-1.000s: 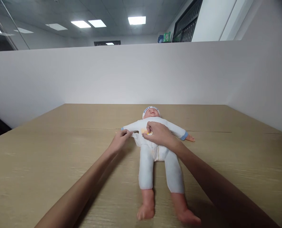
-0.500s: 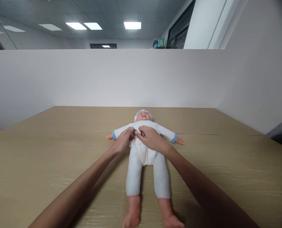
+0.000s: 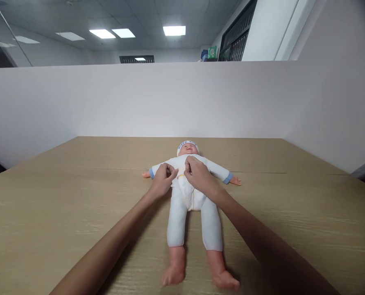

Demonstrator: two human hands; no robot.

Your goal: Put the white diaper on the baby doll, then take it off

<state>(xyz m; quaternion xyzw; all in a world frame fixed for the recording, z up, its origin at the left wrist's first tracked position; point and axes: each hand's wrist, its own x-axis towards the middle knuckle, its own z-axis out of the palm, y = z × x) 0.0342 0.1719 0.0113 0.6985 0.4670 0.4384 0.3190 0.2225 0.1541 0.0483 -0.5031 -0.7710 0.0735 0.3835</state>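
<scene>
Head view: diaper waist (image 3: pixel 182 178) between left fingers (image 3: pixel 169 167) and right fingers (image 3: pixel 189 164), both curled, grip unclear.

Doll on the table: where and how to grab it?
Probably the torso, just below the arms, from both sides at once. The doll lies on its back with its arms angled out from the body, so its flanks look reachable; the limbs are thinner and would likely give a less steady hold.
</scene>
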